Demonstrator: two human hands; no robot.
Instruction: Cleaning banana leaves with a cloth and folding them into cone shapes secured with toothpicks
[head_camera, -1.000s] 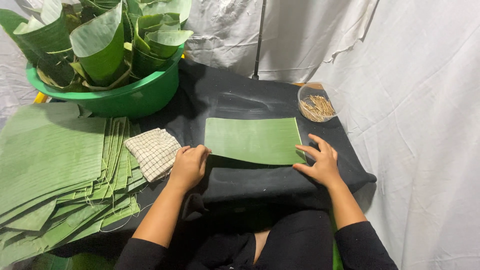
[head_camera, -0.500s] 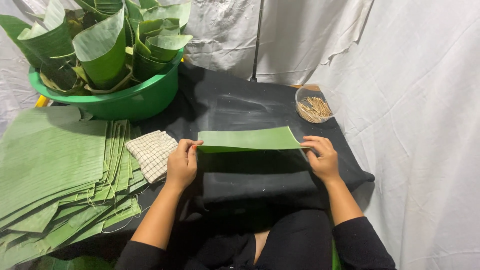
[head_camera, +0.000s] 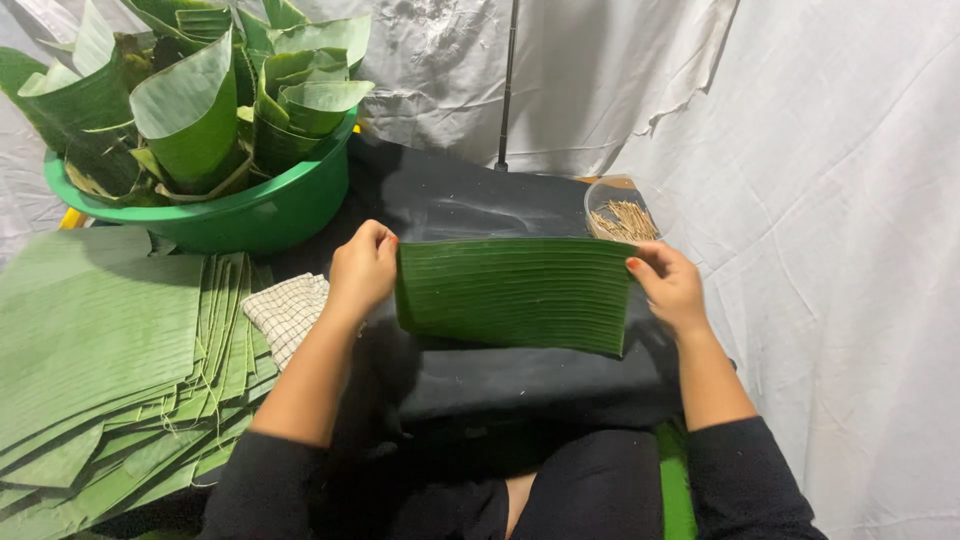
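A rectangular green banana leaf piece (head_camera: 515, 293) is held up off the black cloth-covered table (head_camera: 470, 200), tilted so its ribbed face shows toward me. My left hand (head_camera: 362, 268) grips its left edge and my right hand (head_camera: 668, 283) grips its right edge. The leaf hangs above the table's middle, between my two forearms.
A green basin (head_camera: 255, 210) full of rolled leaf cones stands at the back left. A stack of flat cut leaves (head_camera: 100, 340) lies at the left, a checked cloth (head_camera: 285, 312) beside it. A clear bowl of small sticks (head_camera: 620, 215) sits at the back right. White sheets hang around.
The leaf lay flat on the table a second ago under both hands. Both hands have since lifted it by its side edges and tipped it up toward me.
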